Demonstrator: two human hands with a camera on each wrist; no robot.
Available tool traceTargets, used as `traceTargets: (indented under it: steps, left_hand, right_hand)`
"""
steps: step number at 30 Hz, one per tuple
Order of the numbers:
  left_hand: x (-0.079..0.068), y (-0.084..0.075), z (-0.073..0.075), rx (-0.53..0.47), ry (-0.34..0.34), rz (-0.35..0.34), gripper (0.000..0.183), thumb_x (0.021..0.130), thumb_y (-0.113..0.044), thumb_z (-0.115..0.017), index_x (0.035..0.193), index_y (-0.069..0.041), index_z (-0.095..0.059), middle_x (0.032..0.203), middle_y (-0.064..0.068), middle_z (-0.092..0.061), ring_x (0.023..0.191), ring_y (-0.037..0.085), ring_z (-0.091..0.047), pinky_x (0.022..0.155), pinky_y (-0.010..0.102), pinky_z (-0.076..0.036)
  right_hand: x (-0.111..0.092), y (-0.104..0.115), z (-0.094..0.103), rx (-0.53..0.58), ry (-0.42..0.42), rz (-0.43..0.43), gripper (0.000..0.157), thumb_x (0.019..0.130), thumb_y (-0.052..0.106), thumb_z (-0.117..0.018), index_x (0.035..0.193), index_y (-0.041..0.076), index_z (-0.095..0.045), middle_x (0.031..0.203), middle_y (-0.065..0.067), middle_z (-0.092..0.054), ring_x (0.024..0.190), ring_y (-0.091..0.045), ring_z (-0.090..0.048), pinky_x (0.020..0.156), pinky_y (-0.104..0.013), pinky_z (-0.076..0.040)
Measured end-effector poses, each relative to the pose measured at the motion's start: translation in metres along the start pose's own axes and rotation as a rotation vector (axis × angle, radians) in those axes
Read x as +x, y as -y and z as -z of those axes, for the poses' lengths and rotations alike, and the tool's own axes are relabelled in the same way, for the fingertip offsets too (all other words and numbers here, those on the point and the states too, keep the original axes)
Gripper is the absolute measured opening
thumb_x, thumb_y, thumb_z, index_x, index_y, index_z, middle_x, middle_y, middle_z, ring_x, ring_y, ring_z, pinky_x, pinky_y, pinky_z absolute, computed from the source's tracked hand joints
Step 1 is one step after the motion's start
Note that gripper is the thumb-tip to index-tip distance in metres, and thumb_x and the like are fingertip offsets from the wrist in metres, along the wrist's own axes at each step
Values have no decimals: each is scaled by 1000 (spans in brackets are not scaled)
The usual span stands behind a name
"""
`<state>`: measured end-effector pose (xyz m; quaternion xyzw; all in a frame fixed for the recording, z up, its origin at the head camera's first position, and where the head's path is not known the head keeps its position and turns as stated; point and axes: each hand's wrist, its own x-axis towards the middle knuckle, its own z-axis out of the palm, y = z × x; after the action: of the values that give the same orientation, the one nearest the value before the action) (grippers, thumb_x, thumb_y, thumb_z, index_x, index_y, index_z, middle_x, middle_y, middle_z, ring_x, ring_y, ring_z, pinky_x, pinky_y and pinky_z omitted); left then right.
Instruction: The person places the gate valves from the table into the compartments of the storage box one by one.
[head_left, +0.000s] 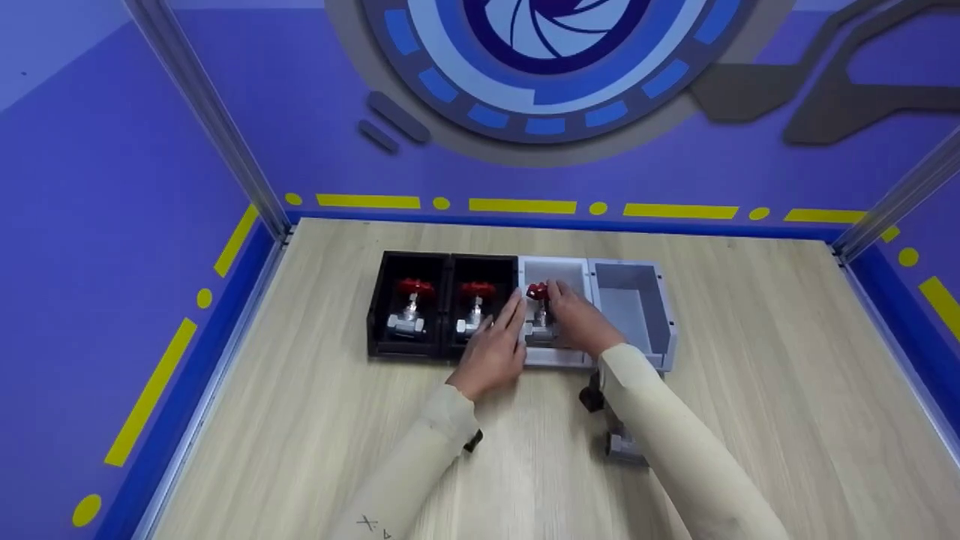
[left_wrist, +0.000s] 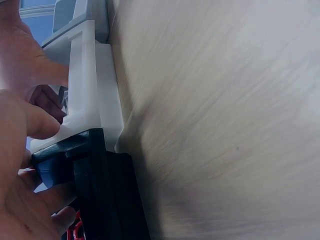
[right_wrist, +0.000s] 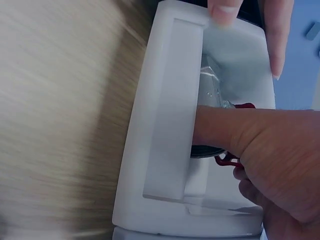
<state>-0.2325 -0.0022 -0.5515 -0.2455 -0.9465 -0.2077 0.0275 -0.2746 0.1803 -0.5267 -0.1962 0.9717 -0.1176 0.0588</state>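
My right hand (head_left: 581, 315) reaches into the white bin (head_left: 555, 358) and grips a metal valve (right_wrist: 210, 90) with a red handwheel (head_left: 537, 291). In the right wrist view, its thumb lies across the valve body and other fingers curl below the wheel. My left hand (head_left: 491, 356) rests over the wall between the white bin and the neighbouring black bin (head_left: 484, 350); its thumb is on the white side, and fairly straight fingers reach along the wall and over the black bin. Another red-wheeled valve (head_left: 472, 315) stands in that black bin, partly behind the left fingers.
The left-end black bin (head_left: 409, 349) holds a similar valve (head_left: 409, 311). A grey bin (head_left: 664, 315) adjoins the white one on the right. A metal fitting (head_left: 624, 448) lies on the wooden table (head_left: 300, 420), partly hidden by my right forearm. Printed panels surround the table.
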Motion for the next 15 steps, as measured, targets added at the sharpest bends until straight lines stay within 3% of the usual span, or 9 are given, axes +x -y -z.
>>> traceTargets:
  steps: [5, 8, 15]
  left_hand:
    - [0, 0, 0, 2, 10, 9, 68, 95, -19, -50, 155, -8, -20, 164, 4, -15, 118, 25, -62, 113, 51, -34]
    - [0, 0, 0, 6, 19, 18, 68, 95, -20, -49, 155, -8, -19, 164, 3, -13, 120, 24, -60, 114, 50, -33]
    - [0, 1, 0, -2, 20, 23, 69, 95, -21, -50, 155, -8, -19, 164, 3, -13, 120, 24, -60, 114, 50, -33]
  right_hand:
    - [1, 4, 0, 7, 26, -57, 85, 76, -7, -70, 147, -11, -24, 148, -35, -33, 134, -47, -40, 111, -50, -35]
    - [2, 6, -1, -10, 21, -67, 84, 74, -6, -71, 145, -11, -28, 145, -34, -37, 132, -47, -43, 110, -49, -37]
    - [3, 9, -3, -39, -44, -36, 69, 69, -6, -73, 131, -11, -40, 122, -29, -52, 108, -41, -59, 99, -47, -48]
